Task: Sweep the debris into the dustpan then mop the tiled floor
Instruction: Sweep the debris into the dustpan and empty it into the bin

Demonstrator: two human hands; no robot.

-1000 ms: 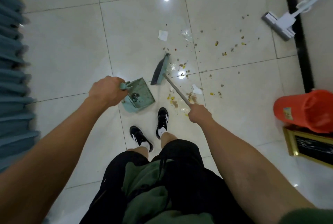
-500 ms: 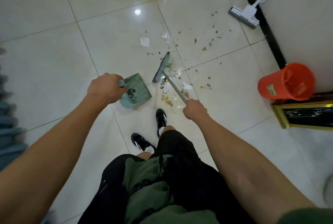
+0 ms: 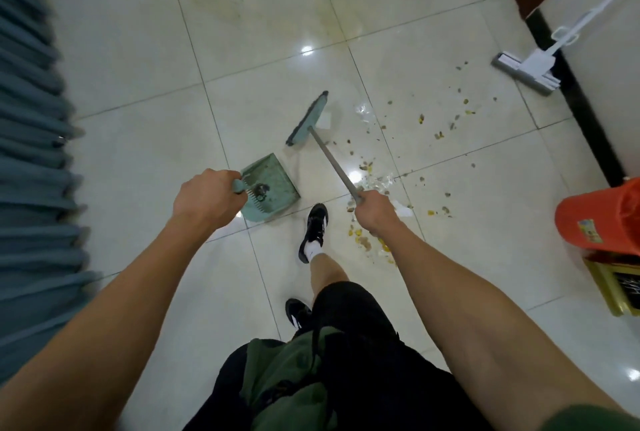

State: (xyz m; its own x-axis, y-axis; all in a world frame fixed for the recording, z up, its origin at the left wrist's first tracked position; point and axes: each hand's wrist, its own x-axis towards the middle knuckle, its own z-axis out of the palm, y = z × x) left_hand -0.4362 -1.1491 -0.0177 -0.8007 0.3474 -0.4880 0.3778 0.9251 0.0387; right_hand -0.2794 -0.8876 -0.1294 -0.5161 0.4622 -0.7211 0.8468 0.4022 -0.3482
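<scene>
1. The floor (image 3: 138, 59) is pale glossy tile with thin grout lines; bright light spots reflect at upper centre and mid-frame, and a yellowish stain spreads across the tiles at top centre.
2. A pleated grey-blue curtain (image 3: 27, 153) runs down the left edge of the frame.
3. At upper right a dark wooden panel meets a pale wall, with a black skirting strip (image 3: 568, 101) running along its foot.
4. A white flat mop (image 3: 526, 72) leans against that wall, its grey head on the floor at upper right.
5. An orange bucket (image 3: 595, 219) stands at the right edge, with a gold-framed object (image 3: 613, 292) just below it.
6. Debris (image 3: 440, 134), small brown and yellow bits with scraps of clear wrapper and white paper, is scattered from right of centre down to the person's front shoe (image 3: 313, 229).
7. The left hand (image 3: 204, 200) is curled round the handle of the green dustpan (image 3: 273, 184), which sits left of centre, away from most of the debris, with a dark clump inside.
8. The right hand (image 3: 374, 214) grips the grey shaft of the broom (image 3: 306, 118); its green head is just above the dustpan, beside a white paper scrap.
</scene>
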